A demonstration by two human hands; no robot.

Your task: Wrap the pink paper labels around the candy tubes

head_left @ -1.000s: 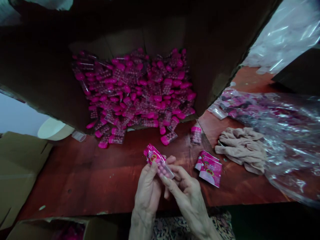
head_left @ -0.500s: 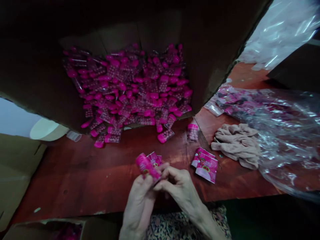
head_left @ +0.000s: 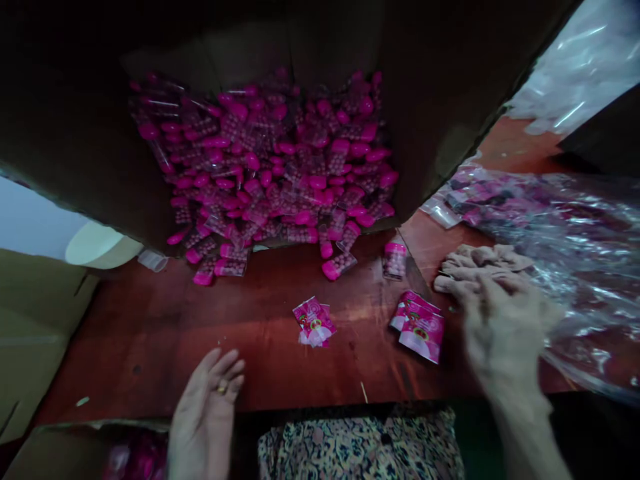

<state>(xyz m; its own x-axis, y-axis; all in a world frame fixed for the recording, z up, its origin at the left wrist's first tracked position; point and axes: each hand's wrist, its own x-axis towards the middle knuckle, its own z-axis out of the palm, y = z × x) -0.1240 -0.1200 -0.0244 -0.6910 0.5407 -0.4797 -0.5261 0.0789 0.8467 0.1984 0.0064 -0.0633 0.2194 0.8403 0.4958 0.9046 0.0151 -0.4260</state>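
My left hand (head_left: 209, 407) is over the table's front edge at the lower left, palm turned inward, a ring on one finger. Nothing is in it and its fingers are stretched out. Smeared by motion, my right hand (head_left: 505, 327) reaches over the crumpled beige cloth (head_left: 485, 260) on the right; whether it touches the cloth I cannot tell. Between the hands lie a few small pink printed labels (head_left: 316, 324). A thicker stack of pink labels (head_left: 421, 330) sits left of my right hand. Behind that stack, one pink-capped bottle of small balls (head_left: 395, 261) stands upright.
A large cardboard box (head_left: 440, 133) on its side spills many pink-capped bottles (head_left: 280, 173) onto the red table (head_left: 150, 333). Clear plastic bags (head_left: 590, 267) cover the right side. A white bowl (head_left: 100, 247) stands at left; an open box (head_left: 60, 453) with pink contents is below.
My hands have separated, left hand down and left, right hand across to the cloth. The pink-wrapped bottle they held together is no longer in the left hand. The view has shifted slightly.
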